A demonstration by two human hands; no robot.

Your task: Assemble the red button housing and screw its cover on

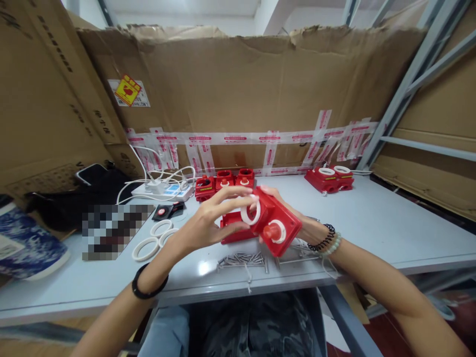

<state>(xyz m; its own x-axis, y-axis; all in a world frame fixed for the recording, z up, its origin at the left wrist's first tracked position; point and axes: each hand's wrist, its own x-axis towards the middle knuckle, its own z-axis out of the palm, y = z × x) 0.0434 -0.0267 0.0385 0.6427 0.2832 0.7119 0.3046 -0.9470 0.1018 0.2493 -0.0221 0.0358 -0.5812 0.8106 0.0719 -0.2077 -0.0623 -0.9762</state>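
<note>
A red plastic housing (288, 220) with a round socket and a red knob is held up, tilted, over the table. My right hand (277, 196) grips it from behind, its fingers mostly hidden by the housing. Between the thumb and fingers of my left hand (208, 220) is a white ring (250, 212), at the mouth of the socket; whether it is seated there I cannot tell. Below and behind lies an open red box part (236, 235), partly covered by my hands. Several screws (241, 259) are piled on the table under the housing.
Loose white rings (146, 249) lie left of my left forearm. Several red units (224, 182) stand at the back, and more units with white rings (329, 179) at the back right. A power strip (163, 190) with tangled cables sits back left. A cardboard wall (238, 94) closes the rear.
</note>
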